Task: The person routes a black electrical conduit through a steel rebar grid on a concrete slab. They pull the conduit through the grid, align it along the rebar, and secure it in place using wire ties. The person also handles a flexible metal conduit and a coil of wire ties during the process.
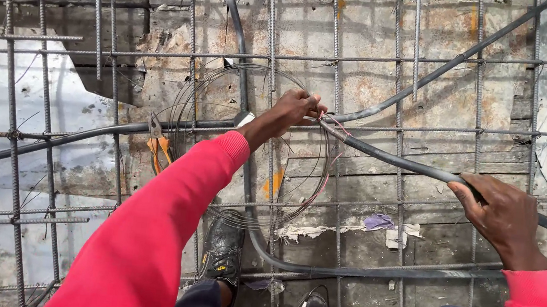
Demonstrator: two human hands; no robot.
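A worker in a red long-sleeved top is crouching over a grid of rusted steel reinforcing bars (337, 60); the left hand (297, 108) is pinching thin tie wire (331, 120), fingers closed, against a long black flexible plastic conduit (388, 159) where it is crossing a bar; the right hand (505, 215) is gripping the same conduit further along, fingers wrapped shut around it. The conduit is looking light and springy rather than stiff, likely smooth, best held close to the tie point; a loose coil of fine grey wire (254, 77) is lying around the left forearm; orange-handled pliers (158, 145) are resting on the mesh nearby; stained concrete formwork (364, 190) is showing beneath, outdoors in daylight.
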